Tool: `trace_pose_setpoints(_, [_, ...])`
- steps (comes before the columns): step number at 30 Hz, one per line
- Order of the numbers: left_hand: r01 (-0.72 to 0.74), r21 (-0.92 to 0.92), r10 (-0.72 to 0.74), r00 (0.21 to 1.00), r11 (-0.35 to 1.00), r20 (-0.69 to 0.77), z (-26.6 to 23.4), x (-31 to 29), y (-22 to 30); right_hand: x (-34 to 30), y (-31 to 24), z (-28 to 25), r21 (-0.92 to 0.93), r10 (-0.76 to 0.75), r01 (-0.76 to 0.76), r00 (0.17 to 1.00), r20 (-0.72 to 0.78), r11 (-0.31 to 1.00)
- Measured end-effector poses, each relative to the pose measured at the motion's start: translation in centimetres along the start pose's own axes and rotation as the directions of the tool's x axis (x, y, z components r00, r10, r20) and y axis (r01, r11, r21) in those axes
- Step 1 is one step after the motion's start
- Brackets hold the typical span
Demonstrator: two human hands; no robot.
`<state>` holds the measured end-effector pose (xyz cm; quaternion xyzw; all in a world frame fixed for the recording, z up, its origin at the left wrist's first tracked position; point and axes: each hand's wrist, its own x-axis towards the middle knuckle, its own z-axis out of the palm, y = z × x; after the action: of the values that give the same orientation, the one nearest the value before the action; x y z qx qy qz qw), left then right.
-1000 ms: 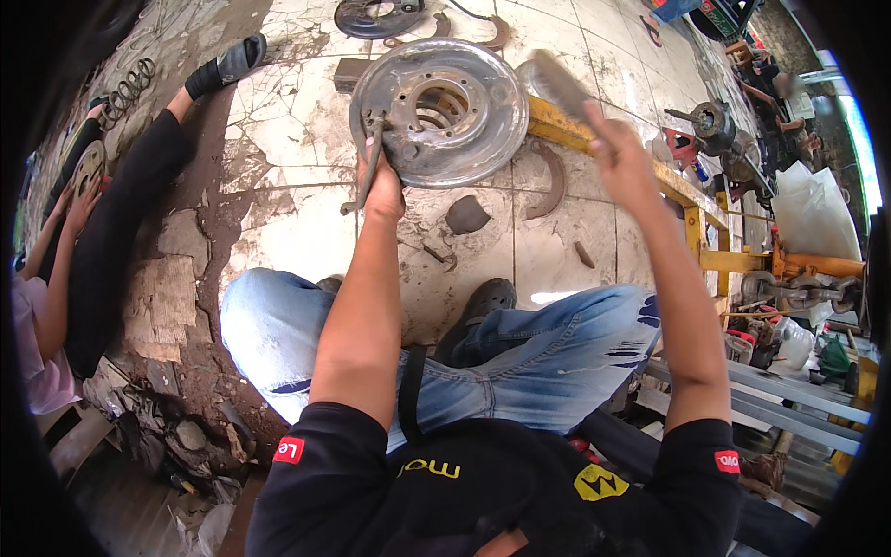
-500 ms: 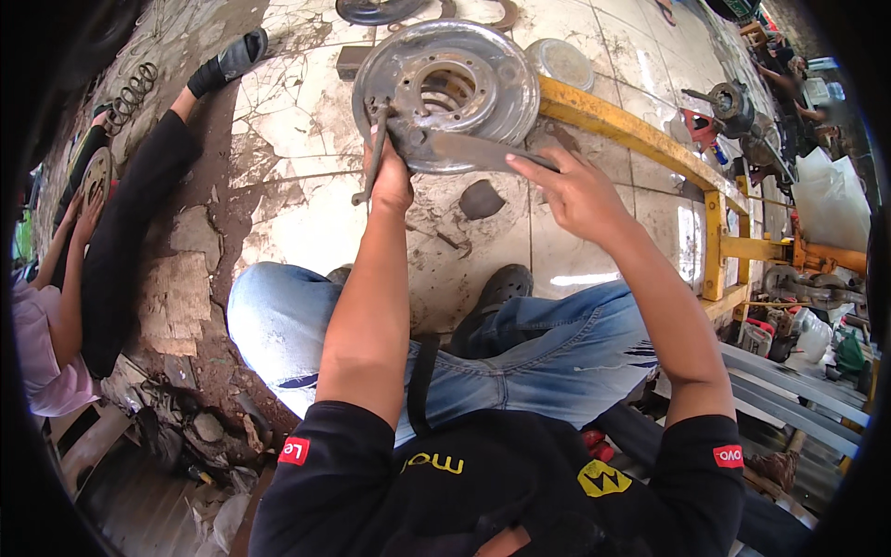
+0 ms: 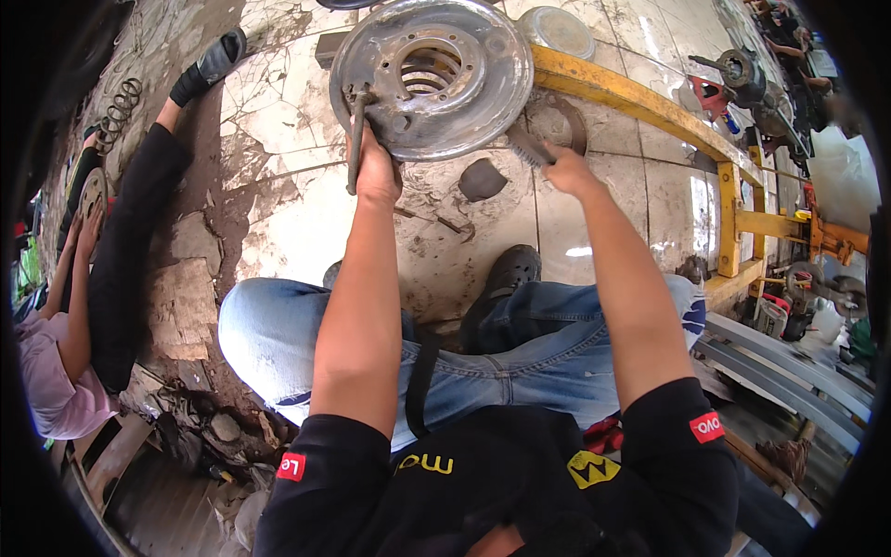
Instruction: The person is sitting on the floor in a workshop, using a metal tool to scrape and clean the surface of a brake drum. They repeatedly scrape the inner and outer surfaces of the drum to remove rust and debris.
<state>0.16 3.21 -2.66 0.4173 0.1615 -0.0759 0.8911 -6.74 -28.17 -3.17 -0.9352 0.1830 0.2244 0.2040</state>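
Observation:
A round metal brake backing plate point(image 3: 501, 84), grey and smeared with dirt, is tilted up at the top, with a large hole in its centre. A metal lever point(image 3: 356, 148) sticks out at its lower left. My left hand point(image 3: 378, 172) is closed on the plate's lower left edge, right beside the lever; some fingers are hidden behind the plate. In my right hand point(image 3: 568, 174) is a wire brush point(image 3: 530, 147), bristles showing, its tip at the plate's lower right rim. A dark flat piece point(image 3: 482, 180) lies on the tiles below the plate.
A yellow metal frame point(image 3: 640, 107) runs from behind the plate to the right. Near it lie a round lid-like disc point(image 3: 557, 33) and a curved brake shoe point(image 3: 564, 121). At left, another person's hands point(image 3: 88, 227) touch a round disc point(image 3: 93, 193); a coil spring point(image 3: 119, 116) lies beyond.
My right hand has drawn the brush down and right from the plate's lower face to its right rim, uncovering the plate there. My left hand keeps its hold.

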Motion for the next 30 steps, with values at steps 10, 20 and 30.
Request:
trace_pose_setpoints(10, [-0.022, 0.027, 0.023, 0.999, 0.999, -0.03, 0.0, -0.7, 0.4, 2.3, -1.4, 9.8, -0.302, -0.197, 0.18, 0.98, -0.025, 0.936])
trace_pose_setpoints(20, [-0.058, 0.043, 0.059, 0.998, 0.997, -0.015, -0.4, -0.5, -0.2, 1.7, -3.9, 14.0, -0.338, -0.221, 0.232, 0.973, 0.071, 0.912])
trace_pose_setpoints(30, [-0.021, -0.007, 0.021, 1.0, 1.0, 0.016, -0.3, 0.7, -0.6, 0.3, -3.3, -4.9, 0.319, -0.027, 0.273, 0.796, -0.604, 0.907])
